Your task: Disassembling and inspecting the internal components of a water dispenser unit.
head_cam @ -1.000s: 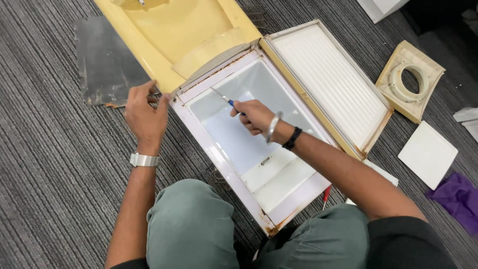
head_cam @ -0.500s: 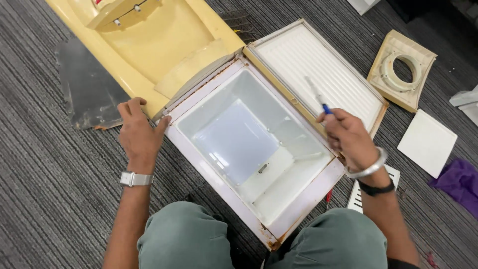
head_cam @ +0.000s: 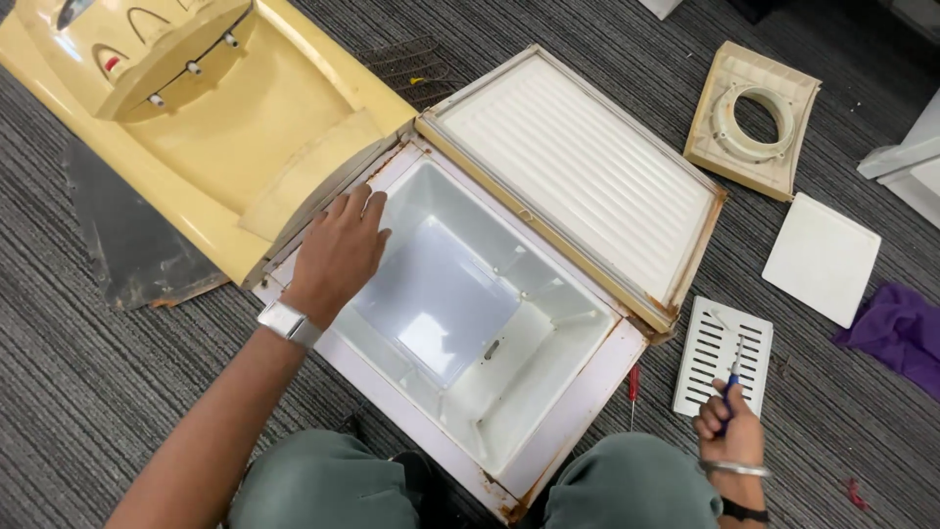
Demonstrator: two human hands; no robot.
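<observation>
Now the right hand point(head_cam: 729, 431) grips a blue-handled screwdriver point(head_cam: 733, 374) over the white slotted grille point(head_cam: 707, 364), shaft pointing up-away, nearly upright in frame; the left hand point(head_cam: 338, 255) lies flat, fingers spread, on the white cabinet's rim point(head_cam: 578, 407) left of the grille.

To my upper right a cream square housing with a round opening point(head_cam: 754, 118) lies on the grey carpet point(head_cam: 88, 382); below it a white square panel point(head_cam: 821, 257); beside that a purple cloth point(head_cam: 901, 331); upper left, a dark sheet point(head_cam: 132, 250).
</observation>
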